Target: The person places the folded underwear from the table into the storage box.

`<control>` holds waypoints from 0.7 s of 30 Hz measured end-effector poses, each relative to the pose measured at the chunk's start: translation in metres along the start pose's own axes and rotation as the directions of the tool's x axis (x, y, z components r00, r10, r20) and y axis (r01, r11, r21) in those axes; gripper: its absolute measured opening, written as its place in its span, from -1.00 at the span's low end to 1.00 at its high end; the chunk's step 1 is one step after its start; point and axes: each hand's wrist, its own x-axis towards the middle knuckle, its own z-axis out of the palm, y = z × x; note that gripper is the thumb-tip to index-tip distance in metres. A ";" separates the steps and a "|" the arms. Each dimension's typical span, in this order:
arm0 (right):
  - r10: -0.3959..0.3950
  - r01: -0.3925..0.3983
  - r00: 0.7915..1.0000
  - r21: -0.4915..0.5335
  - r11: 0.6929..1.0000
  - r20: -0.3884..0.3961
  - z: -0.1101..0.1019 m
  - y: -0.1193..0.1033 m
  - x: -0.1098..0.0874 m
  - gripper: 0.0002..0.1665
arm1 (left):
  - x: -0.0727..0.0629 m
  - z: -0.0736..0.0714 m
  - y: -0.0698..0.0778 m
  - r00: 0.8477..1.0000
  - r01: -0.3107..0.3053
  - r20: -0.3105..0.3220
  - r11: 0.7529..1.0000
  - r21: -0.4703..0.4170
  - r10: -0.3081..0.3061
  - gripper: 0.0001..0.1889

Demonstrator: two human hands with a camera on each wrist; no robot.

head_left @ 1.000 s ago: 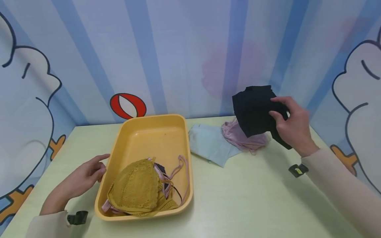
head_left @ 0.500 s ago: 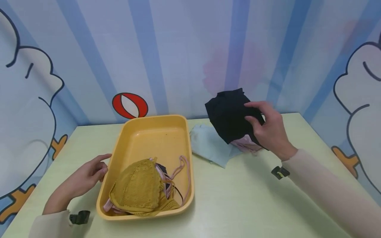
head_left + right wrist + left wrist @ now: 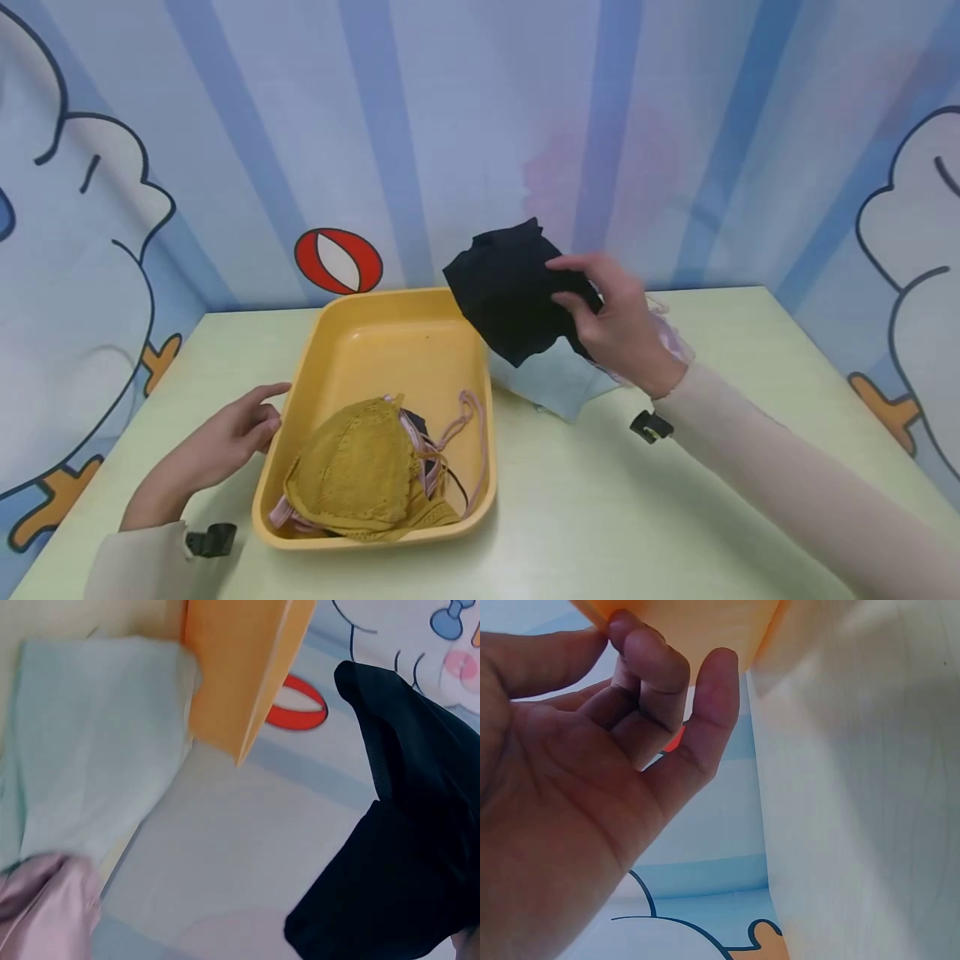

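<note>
In the head view my right hand point(image 3: 626, 325) pinches folded black underwear point(image 3: 510, 292) between thumb and fingers. It hangs in the air by the right back corner of a yellow tray point(image 3: 375, 321). In the right wrist view the black underwear point(image 3: 405, 855) shows a ribbed edge, and the hand is mostly hidden. Inside the tray lies a mustard lace bra point(image 3: 352, 471) with pink straps point(image 3: 480, 433) and darker cloth beside it. My left hand point(image 3: 221, 437) touches the tray's left side with loosely bent fingers; the left wrist view shows its fingertips against the tray point(image 3: 697, 630).
A pale blue folded cloth point(image 3: 558, 379) lies on the table point(image 3: 570, 517) right of the tray. Behind my right hand is a pink satin garment point(image 3: 671, 337), partly hidden. A striped blue backdrop point(image 3: 480, 125) with cartoon figures closes off the back and sides.
My right hand has carried the black underwear leftward, from above the pink garment to the tray's right back corner. My left hand stays at the tray's side. The head view has shifted slightly.
</note>
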 end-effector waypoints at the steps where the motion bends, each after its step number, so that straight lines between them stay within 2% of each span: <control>1: -0.013 0.013 1.000 0.017 1.000 0.003 0.005 -0.001 0.001 -0.55 | 0.000 0.000 0.000 1.000 0.000 -0.001 1.000 -0.001 0.000 -0.50; 5: -0.043 0.042 0.999 0.074 0.996 0.016 0.024 -0.004 0.008 -0.56 | 0.000 0.000 -0.001 1.000 0.007 0.001 1.000 -0.015 -0.007 -0.49; 11: -0.051 0.044 0.997 0.129 0.991 0.051 0.050 -0.011 0.017 -0.58 | 0.000 -0.002 0.000 1.000 0.028 0.009 0.999 -0.021 -0.027 -0.49; 17: -0.066 0.048 0.988 0.128 0.991 0.139 0.076 -0.013 0.023 -0.62 | -0.002 -0.001 0.000 0.999 0.046 0.019 0.998 -0.046 -0.045 -0.48; 21: -0.069 0.050 0.985 0.119 0.992 0.159 0.094 -0.014 0.028 -0.71 | -0.003 0.000 0.001 0.998 0.056 0.019 0.997 -0.047 -0.055 -0.48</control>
